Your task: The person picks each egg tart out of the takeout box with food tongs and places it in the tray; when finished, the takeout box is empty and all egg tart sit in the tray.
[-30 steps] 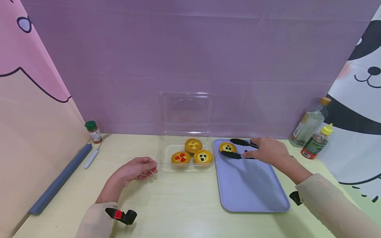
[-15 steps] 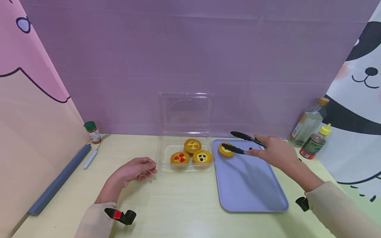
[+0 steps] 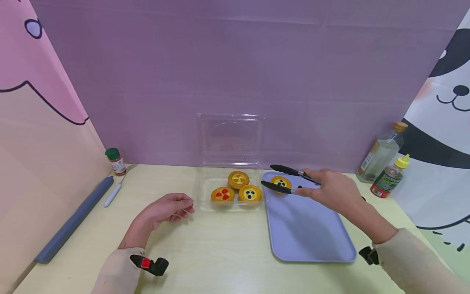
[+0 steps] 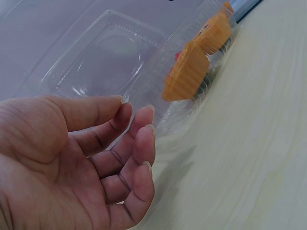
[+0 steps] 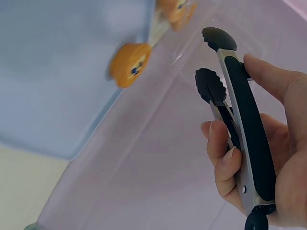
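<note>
**Tongs lifted over a tart on the tray**

Right hand (image 3: 332,191) curled round the handles of black-tipped metal tongs (image 3: 290,179), thumb on top, fingers (image 5: 221,158) wrapped beneath — a firm grip, with the two scalloped tips apart and nothing between them. Just beyond those tips, low on the far left corner of the flat lilac plastic tray (image 3: 308,232): a small round golden tart with dark blueberry spots (image 3: 281,182). Seen from the head view, the lower tong tip crosses in front of that tart; from the right wrist view, clear space between tips and tart (image 5: 128,64), so no contact there.

Left of the tong tips, just past the tray's edge, an open clear plastic clamshell box (image 3: 229,163), lid standing upright against the purple backdrop. Inside its base, three more tarts: one with yellow slices (image 3: 238,179) at the back, one with red pieces (image 3: 222,194) at the front left, one with blueberries (image 3: 250,193) at the front right.

Left hand (image 3: 167,209) resting palm-up on the pale wooden table (image 3: 205,253), fingers (image 4: 144,143) loosely bent, holding nothing — fingertips just beside the near left corner of the clamshell; touching or not, cannot tell.
</note>
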Demonstrator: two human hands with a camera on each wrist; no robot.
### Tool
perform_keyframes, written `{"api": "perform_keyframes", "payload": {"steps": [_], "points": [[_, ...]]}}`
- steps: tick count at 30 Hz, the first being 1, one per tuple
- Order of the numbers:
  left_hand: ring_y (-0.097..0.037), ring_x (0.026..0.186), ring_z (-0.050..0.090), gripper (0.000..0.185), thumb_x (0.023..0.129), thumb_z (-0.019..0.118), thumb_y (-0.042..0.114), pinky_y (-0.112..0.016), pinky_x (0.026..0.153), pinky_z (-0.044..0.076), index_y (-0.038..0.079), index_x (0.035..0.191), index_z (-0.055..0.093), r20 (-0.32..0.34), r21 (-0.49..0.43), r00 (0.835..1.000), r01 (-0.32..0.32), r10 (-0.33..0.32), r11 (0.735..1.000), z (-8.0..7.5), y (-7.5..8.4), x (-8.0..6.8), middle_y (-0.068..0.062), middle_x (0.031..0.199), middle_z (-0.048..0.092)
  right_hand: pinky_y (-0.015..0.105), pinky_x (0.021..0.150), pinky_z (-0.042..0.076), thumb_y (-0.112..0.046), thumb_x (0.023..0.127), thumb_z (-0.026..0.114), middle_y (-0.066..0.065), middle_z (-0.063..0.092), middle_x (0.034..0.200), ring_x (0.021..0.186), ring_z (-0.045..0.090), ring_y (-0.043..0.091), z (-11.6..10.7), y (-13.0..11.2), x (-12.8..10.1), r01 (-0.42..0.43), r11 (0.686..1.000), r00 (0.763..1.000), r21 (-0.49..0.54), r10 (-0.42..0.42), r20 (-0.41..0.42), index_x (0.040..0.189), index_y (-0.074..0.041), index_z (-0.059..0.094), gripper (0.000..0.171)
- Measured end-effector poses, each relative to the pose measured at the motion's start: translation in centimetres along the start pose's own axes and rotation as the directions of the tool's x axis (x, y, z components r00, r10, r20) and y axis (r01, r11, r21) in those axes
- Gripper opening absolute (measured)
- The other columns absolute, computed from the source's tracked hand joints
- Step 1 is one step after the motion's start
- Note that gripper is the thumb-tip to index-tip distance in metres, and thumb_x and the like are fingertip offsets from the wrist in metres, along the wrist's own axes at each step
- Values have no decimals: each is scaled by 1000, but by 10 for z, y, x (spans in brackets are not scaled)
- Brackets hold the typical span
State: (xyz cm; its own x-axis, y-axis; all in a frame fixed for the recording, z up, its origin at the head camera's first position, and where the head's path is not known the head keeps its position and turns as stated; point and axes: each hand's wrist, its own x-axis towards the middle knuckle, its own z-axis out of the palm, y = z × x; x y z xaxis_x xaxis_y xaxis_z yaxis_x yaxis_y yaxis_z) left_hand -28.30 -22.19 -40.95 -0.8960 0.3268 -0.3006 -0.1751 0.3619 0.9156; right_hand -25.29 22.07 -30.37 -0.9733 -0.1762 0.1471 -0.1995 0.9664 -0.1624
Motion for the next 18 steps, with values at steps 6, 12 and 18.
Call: {"api": "perform_keyframes", "payload": {"steps": [6,12,18], "points": [[-20,90,63,32,103,55,28,-32,77,49,-1,118,58,-3,5,1000,2,-2,1000,0,0,0,-4,102,68,35,58,48,-63,82,71,15,64,136,110,65,35,3,-23,6,12,1000,1000,-9,-12,15,143,-23,57,74],[-20,90,63,33,103,55,28,-31,78,50,-1,118,58,-8,2,1000,6,-6,1000,-1,0,0,-4,102,68,33,58,47,-63,80,73,10,71,124,99,66,28,11,-46,16,23,1000,998,-22,-21,52,143,-23,57,77],[-19,89,62,33,103,55,28,-31,76,49,-1,117,58,-8,6,1000,-5,5,1000,1,0,1,-4,101,68,31,50,39,-61,80,73,9,73,113,85,65,25,20,-61,30,38,999,998,-33,-36,47,141,-22,59,73]]}}
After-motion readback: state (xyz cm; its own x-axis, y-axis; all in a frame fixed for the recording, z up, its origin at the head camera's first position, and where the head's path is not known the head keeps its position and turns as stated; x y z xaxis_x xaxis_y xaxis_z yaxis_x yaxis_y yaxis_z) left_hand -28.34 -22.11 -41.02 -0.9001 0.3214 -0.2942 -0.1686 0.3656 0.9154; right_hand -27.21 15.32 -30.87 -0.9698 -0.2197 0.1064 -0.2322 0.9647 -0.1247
